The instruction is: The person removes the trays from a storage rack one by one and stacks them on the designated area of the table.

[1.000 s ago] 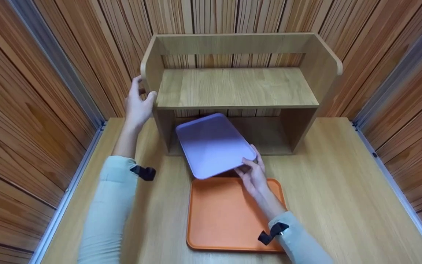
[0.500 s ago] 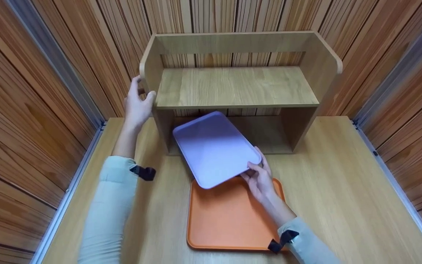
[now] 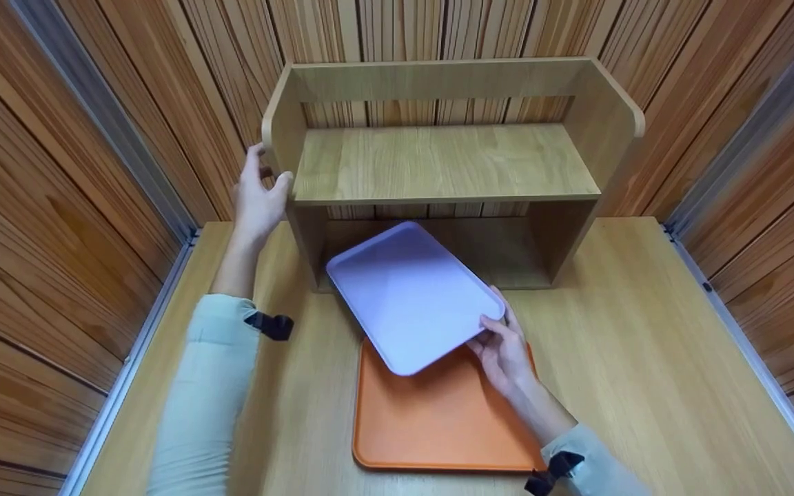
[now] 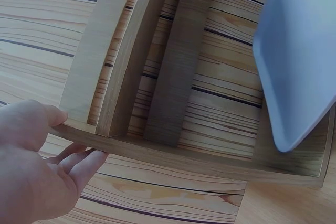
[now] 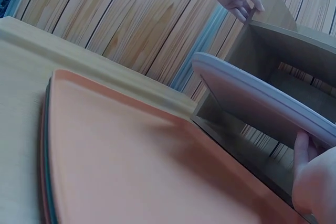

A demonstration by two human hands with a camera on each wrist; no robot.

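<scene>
My right hand (image 3: pixel 507 355) pinches the near right corner of a lavender tray (image 3: pixel 418 296), thumb on top and fingers underneath. The tray is held tilted in the air, its far end just in front of the shelf's lower compartment. Below it lies an orange tray (image 3: pixel 431 434) on the table. In the right wrist view, green and reddish rims show beneath the orange tray (image 5: pixel 131 161), so it tops a stack. At the left, my left hand (image 3: pixel 259 200) grips the side panel of the wooden shelf (image 3: pixel 445 165); the left wrist view shows thumb and fingers on either side of the panel's edge (image 4: pixel 173 156).
The two-level shelf stands at the back of the wooden table (image 3: pixel 645 344), against a plank wall (image 3: pixel 404 27). Side walls with metal rails (image 3: pixel 735 324) bound the table left and right. A dark band (image 3: pixel 269 325) sits on each wrist.
My right hand has drawn the lavender tray toward me and to the right, farther out over the orange tray. The left hand has kept its grip on the shelf.
</scene>
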